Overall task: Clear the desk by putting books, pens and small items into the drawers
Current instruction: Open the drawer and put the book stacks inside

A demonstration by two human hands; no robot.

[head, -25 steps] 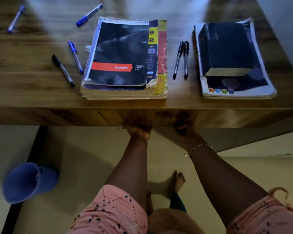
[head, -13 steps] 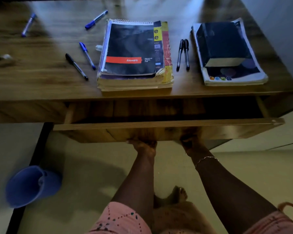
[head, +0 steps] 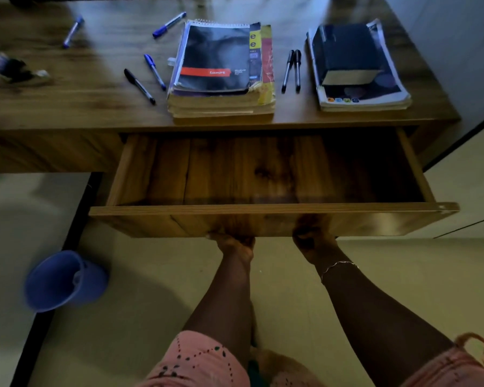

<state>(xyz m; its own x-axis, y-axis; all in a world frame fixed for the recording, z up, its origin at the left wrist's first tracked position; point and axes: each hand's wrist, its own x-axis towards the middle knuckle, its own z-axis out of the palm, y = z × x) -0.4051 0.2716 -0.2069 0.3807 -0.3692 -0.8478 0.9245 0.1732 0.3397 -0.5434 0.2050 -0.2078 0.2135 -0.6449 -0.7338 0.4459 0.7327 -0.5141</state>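
Left hand [head: 233, 243] and right hand [head: 311, 236] clasp the lower edge of the open drawer [head: 263, 208]; books [head: 215, 60] and pens [head: 139, 86] lie above on the table [head: 67, 107]. I'd pull evenly with both, stopping before it drops out.

The spiral pad [head: 213, 60] bears "Luxor" on its red band; the yellow book [head: 255, 40] beneath shows "e e".
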